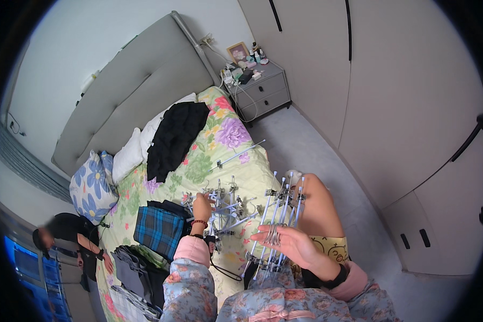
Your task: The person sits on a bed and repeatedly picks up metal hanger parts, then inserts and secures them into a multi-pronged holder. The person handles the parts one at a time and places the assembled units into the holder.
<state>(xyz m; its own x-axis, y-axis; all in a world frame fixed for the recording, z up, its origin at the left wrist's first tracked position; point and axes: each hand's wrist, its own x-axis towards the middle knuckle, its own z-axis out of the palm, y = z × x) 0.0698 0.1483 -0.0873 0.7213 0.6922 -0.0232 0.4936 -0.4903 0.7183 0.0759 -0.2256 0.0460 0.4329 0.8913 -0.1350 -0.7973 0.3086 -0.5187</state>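
My right hand (pixel 292 244) holds a bundle of clip hangers (pixel 285 204) by their metal hooks, which gather at its fingers. The pale blue bars lie side by side across my lap, with dark clips at both ends. On the bed to the left, my left hand (pixel 203 206) reaches into a tangled pile of similar clip hangers (pixel 232 206). Its fingertips are partly hidden among the clips, so its grip does not show. A single clip hanger (pixel 239 155) lies apart, farther up the bed.
Blue plaid folded clothing (pixel 158 228) and dark folded trousers (pixel 137 273) lie left of my arm. A black garment (pixel 177 137) is spread near the pillows (pixel 127 163). Another person (pixel 72 236) leans over the bed's left side. A nightstand (pixel 263 91) and wardrobe (pixel 413 107) stand right.
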